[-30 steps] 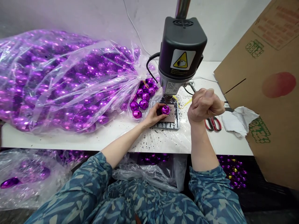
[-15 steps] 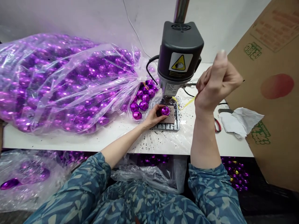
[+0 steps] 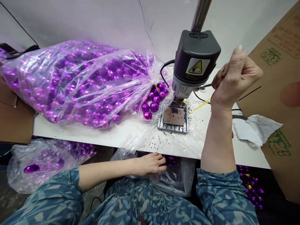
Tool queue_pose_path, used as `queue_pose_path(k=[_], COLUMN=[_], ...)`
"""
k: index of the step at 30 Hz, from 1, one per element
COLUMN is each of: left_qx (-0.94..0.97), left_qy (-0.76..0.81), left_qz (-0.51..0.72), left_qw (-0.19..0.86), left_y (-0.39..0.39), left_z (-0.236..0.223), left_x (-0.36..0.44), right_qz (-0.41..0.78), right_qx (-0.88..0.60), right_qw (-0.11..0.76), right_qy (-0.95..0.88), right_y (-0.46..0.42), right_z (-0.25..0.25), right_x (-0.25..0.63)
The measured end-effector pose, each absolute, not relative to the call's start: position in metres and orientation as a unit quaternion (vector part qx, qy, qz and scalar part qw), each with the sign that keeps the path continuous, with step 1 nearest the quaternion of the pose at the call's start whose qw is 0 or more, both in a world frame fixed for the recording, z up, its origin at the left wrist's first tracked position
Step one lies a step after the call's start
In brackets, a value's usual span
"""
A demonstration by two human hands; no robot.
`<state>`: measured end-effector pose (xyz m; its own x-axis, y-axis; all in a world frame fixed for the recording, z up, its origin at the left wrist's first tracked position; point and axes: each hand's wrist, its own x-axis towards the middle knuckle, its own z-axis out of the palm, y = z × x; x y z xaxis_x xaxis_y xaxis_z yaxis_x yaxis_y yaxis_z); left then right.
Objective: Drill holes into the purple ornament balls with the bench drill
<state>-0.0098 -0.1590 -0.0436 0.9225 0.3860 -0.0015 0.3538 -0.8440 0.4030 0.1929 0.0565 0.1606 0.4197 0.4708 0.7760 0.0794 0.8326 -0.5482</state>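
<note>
My right hand (image 3: 235, 73) is a raised fist, closed round the end of the lever (image 3: 206, 85) on the bench drill press (image 3: 198, 56). Below the chuck, a flat brown block (image 3: 173, 116) with a small dark hole lies on the slotted metal base (image 3: 161, 125), no ball on it. My left hand (image 3: 153, 164) is at the table's front edge, over an open plastic bag (image 3: 187, 179) holding shiny purple balls (image 3: 172, 160). Its fingers curl downward; whatever may be under them is hidden by the back of the hand.
A big clear sack (image 3: 93, 81) of purple faceted balls lies at left, with several loose balls (image 3: 154, 106) by its neck. Dark shavings dot the white table (image 3: 150, 137). At right are crumpled white paper (image 3: 254, 129) and a large cardboard box (image 3: 281, 103).
My left hand has left the drill base with the purple ball and come down to the bag below the table edge. My right fist stays on the lever. The view has shifted left.
</note>
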Motion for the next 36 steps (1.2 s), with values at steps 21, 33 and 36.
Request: queue_pose_path(k=[21, 33, 36], left_qx=[0.545, 0.512, 0.523], left_qy=[0.415, 0.411, 0.435], left_qz=[0.512, 0.512, 0.517], left_qw=[0.518, 0.554, 0.519], left_y=[0.022, 0.014, 0.025], left_z=[-0.007, -0.044, -0.051], left_x=[-0.045, 0.002, 0.009], right_qz=[0.103, 0.077, 0.083], right_qx=[-0.259, -0.297, -0.296], right_qw=[0.804, 0.775, 0.772], right_qy=[-0.525, -0.552, -0.556], right_y=[0.055, 0.055, 0.052], right_z=[0.159, 0.154, 0.154], right_x=[0.192, 0.193, 0.194])
